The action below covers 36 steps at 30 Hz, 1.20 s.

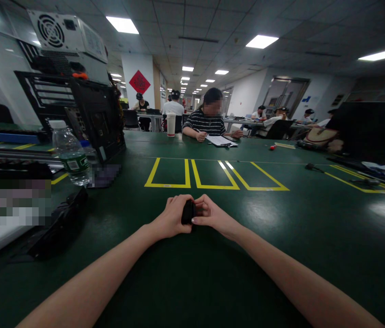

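A small black box-like object is held between my two hands, low over the green tabletop. My left hand is closed around its left side, with fingers over the top and the thumb below. From the right, my right hand grips the object's edge between thumb and bent fingers. Both hands cover much of it, and its exact kind does not show. Just beyond my hands, yellow tape frames are stuck on the table.
On the left stand a water bottle, a black computer case and a power supply on top. A white cup stands farther back. Opposite sits a person with a clipboard. Cables lie right.
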Available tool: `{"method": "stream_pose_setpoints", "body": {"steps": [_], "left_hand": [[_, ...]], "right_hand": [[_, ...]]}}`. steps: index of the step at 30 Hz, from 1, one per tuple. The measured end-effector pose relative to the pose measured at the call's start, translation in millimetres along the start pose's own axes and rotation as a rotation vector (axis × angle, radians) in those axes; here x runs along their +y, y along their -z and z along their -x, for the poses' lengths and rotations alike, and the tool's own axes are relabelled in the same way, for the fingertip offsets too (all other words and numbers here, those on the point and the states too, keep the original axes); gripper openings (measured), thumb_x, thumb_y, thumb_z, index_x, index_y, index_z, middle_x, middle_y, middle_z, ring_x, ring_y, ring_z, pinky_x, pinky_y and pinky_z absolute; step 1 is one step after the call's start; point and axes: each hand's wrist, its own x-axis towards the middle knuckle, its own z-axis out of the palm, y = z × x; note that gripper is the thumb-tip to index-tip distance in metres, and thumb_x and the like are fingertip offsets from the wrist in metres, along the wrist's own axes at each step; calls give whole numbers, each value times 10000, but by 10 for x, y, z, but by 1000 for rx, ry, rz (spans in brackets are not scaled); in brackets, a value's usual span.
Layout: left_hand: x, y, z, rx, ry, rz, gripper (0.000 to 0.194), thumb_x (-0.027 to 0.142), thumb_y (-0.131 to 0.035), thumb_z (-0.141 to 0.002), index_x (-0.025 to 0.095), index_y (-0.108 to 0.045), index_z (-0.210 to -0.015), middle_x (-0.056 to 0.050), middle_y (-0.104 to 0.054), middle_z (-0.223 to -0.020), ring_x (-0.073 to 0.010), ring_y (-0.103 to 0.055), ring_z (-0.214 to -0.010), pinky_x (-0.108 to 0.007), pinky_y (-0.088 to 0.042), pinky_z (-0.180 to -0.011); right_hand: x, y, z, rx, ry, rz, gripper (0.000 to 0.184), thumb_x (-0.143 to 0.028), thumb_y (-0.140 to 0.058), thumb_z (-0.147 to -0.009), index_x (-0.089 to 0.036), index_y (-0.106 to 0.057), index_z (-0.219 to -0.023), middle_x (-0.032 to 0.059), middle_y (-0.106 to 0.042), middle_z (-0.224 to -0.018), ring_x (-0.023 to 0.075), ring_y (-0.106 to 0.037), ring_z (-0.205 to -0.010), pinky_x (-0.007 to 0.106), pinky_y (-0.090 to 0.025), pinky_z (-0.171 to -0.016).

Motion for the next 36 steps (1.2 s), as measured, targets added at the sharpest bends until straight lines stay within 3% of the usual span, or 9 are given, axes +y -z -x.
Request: {"method": "stream_pose_setpoints", "body": {"steps": [5, 10, 17, 23, 36], "left_hand": [[16, 8, 0, -2, -6, 3, 522, 218, -602, -659, 205, -339, -1110, -55, -456, -1042, -224, -449, -961, -390, -311, -865], [8, 1, 3, 2, 8, 11, 528, 224, -606, -655, 200, -337, -1109, -60, -453, -1049, -227, -446, -967, -392, -312, -869], [1, 9, 7, 2, 8, 14, 531, 226, -616, -639, 211, -346, -1097, -53, -459, -1040, -233, -448, -965, -402, -312, -862], [9, -1, -3, 10, 0, 8, 531, 214, -611, -646, 205, -344, -1105, -56, -460, -1044, -227, -450, -965, -393, -309, -864], [16, 13, -2, -1, 15, 13, 533, 213, -616, -641, 207, -347, -1102, -59, -455, -1055, -235, -443, -972, -399, -308, -866]], "right_hand": [[17, -7, 1, 48, 4, 3, 283, -272, -600, -684, -209, -440, -908, 15, -498, -982, 168, -481, -975, 376, -384, -868], [15, -6, -4, 74, -44, 30, 345, -277, -600, -682, -204, -441, -980, 33, -484, -1033, 179, -464, -1012, 386, -369, -890], [7, -4, 7, 12, -16, 5, 392, -231, -666, -608, -214, -432, -922, 16, -495, -992, 175, -501, -950, 391, -401, -847], [27, -22, -1, 72, 21, 30, 263, -276, -592, -690, -209, -443, -897, 9, -499, -964, 164, -484, -963, 365, -391, -862], [8, 3, 5, 13, -17, 7, 373, -220, -643, -637, -210, -435, -947, 20, -494, -1009, 174, -486, -971, 381, -396, -863]]}}
